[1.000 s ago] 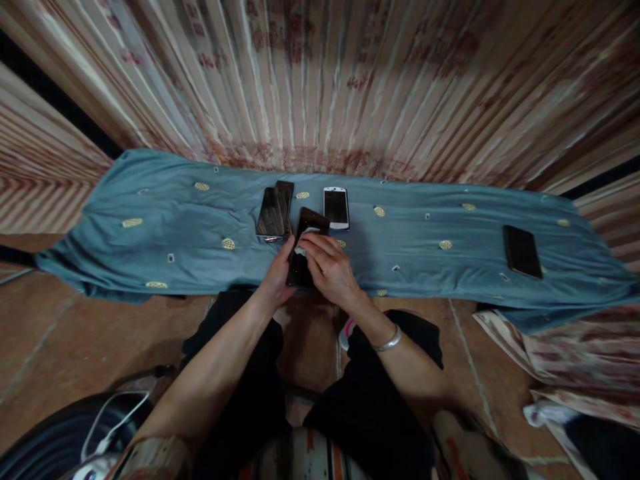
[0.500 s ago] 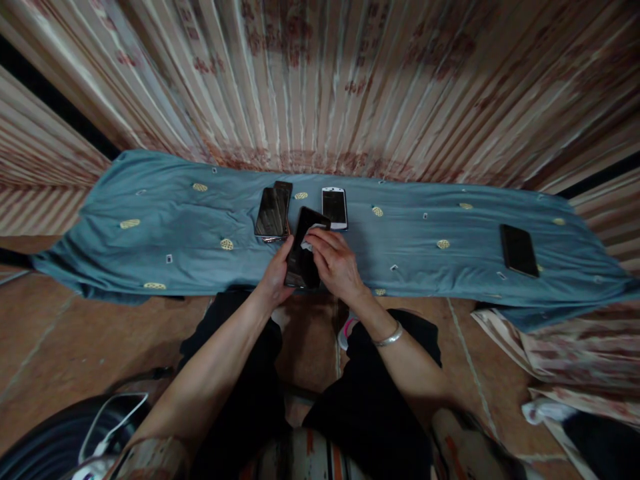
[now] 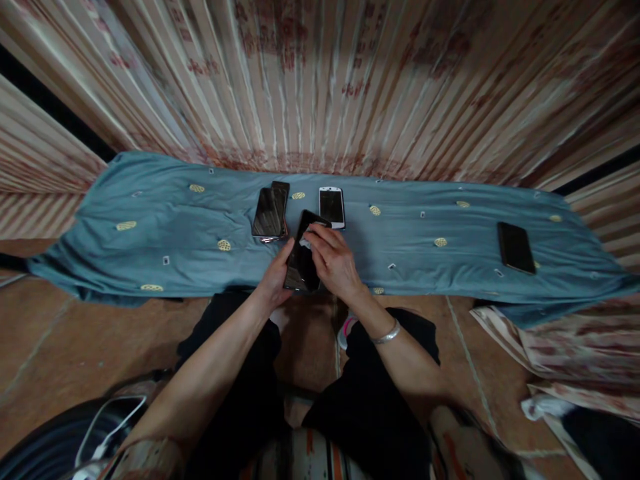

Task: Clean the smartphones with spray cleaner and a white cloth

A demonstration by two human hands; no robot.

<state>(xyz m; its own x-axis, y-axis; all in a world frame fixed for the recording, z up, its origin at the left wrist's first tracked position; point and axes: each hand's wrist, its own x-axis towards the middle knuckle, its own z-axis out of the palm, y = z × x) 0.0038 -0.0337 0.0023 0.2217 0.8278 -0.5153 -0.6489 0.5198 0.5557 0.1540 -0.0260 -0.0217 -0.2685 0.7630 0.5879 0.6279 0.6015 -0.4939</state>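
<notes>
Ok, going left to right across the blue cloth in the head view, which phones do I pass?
Stacked dark phones → dark phone in both hands → white phone → lone black phone.

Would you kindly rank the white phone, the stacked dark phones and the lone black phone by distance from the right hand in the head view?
1. White phone, just beyond the right hand.
2. Stacked dark phones, beyond, to the left.
3. Lone black phone, far right on the cloth.

Five phones: one [image 3: 301, 261] held in two hands, two stacked [image 3: 270, 212], one white [image 3: 332, 207], one apart [image 3: 515, 247].
</notes>
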